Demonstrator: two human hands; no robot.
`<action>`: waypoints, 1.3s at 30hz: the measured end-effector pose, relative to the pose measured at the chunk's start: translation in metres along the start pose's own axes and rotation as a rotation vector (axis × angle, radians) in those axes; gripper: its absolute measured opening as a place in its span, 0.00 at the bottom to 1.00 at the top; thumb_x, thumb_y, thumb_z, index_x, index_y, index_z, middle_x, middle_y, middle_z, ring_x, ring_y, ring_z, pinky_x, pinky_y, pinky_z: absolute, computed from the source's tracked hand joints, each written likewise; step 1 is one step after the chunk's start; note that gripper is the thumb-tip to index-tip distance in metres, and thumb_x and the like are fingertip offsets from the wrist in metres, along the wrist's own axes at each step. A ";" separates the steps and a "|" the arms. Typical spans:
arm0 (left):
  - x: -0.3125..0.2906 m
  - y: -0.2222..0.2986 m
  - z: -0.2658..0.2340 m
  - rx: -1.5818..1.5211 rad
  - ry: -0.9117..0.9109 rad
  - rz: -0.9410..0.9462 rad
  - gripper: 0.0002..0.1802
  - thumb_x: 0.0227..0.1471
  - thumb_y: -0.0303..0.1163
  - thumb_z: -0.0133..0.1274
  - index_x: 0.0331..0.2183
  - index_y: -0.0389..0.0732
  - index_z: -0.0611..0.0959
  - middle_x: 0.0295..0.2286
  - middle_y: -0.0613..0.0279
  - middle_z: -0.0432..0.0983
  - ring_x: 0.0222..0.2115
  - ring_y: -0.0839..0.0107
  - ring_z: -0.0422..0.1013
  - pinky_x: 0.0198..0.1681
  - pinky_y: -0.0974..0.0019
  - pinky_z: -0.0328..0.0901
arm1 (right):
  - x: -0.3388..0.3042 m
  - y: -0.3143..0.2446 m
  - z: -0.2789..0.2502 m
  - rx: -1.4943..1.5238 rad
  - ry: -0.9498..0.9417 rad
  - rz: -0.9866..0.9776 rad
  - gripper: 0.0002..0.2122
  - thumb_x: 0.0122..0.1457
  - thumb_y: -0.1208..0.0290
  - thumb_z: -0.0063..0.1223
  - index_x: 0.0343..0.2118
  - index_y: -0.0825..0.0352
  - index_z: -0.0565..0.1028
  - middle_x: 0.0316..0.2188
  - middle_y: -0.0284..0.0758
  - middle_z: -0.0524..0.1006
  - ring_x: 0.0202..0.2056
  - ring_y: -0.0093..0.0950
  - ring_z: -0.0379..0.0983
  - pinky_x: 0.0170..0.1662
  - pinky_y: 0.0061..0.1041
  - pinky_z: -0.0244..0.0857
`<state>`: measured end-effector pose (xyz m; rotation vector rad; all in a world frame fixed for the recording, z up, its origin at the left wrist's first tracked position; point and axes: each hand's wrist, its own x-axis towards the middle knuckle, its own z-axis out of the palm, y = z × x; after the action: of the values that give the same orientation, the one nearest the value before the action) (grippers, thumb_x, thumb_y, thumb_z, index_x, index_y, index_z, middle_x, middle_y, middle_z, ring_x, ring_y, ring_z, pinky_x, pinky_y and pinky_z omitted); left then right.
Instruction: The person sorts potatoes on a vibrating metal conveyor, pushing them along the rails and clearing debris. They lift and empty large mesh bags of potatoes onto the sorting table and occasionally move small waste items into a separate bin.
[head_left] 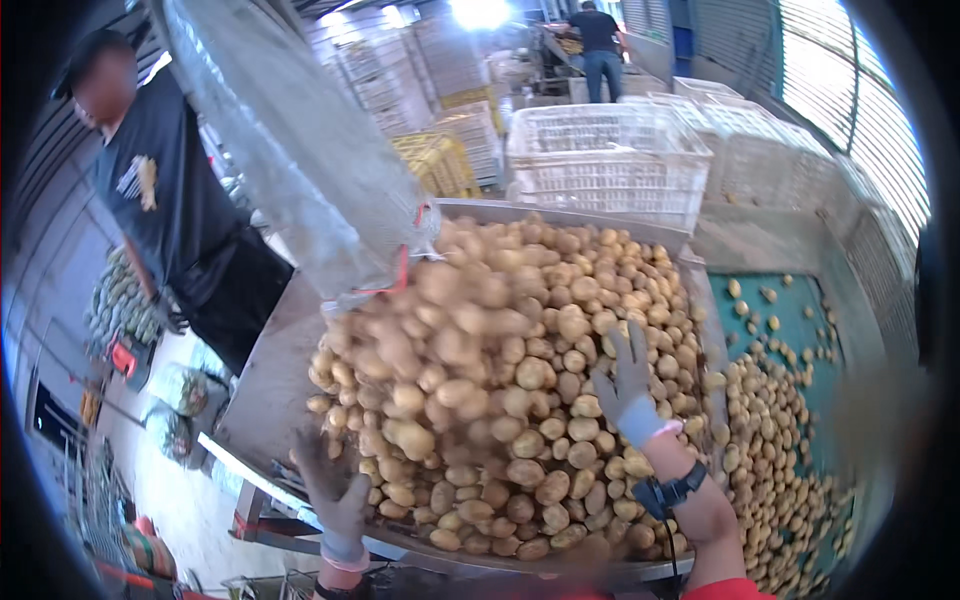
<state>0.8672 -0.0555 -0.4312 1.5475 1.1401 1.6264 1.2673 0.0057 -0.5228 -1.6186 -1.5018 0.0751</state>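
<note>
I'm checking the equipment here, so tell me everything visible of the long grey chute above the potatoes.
The grey chute is a broad sleeve, seemingly plastic sheeting or fabric, dull, creased and smudged. It slants down from the upper left toward the middle, its top cut off by the picture's edge. Red strips show at its lower end, which hangs over the heaped potatoes. Potatoes beside that end are blurred; whether any touch it is unclear. The left hand and right hand are apart from it.

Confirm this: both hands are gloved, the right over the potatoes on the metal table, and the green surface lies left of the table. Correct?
No: the head view shows the green surface right of the metal table. The left hand and right hand are gloved, the latter over the potatoes.
</note>
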 end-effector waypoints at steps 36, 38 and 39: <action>0.059 0.015 0.128 -0.214 -0.510 -0.355 0.28 0.59 0.35 0.56 0.58 0.37 0.70 0.53 0.55 0.71 0.56 0.69 0.65 0.58 0.63 0.62 | 0.072 -0.127 0.020 1.524 -0.247 0.392 0.37 0.58 0.57 0.57 0.66 0.67 0.55 0.65 0.44 0.58 0.64 0.41 0.58 0.66 0.43 0.52; 0.012 0.016 0.104 0.049 -0.684 -0.363 0.27 0.60 0.34 0.56 0.57 0.36 0.73 0.52 0.56 0.73 0.55 0.69 0.66 0.58 0.64 0.62 | 0.070 -0.129 0.017 1.528 -0.260 0.466 0.36 0.58 0.58 0.57 0.66 0.67 0.56 0.65 0.44 0.59 0.63 0.41 0.58 0.66 0.43 0.53; -0.004 0.015 0.092 0.310 -0.790 -0.233 0.19 0.59 0.28 0.54 0.52 0.34 0.78 0.45 0.59 0.78 0.50 0.70 0.70 0.54 0.66 0.65 | 0.068 -0.132 0.015 1.529 -0.298 0.471 0.35 0.59 0.58 0.56 0.66 0.67 0.56 0.64 0.44 0.59 0.63 0.41 0.59 0.66 0.43 0.53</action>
<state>0.9601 -0.0496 -0.4248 1.9054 1.0775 0.5835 1.1753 0.0517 -0.4150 -0.6006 -0.7186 1.3920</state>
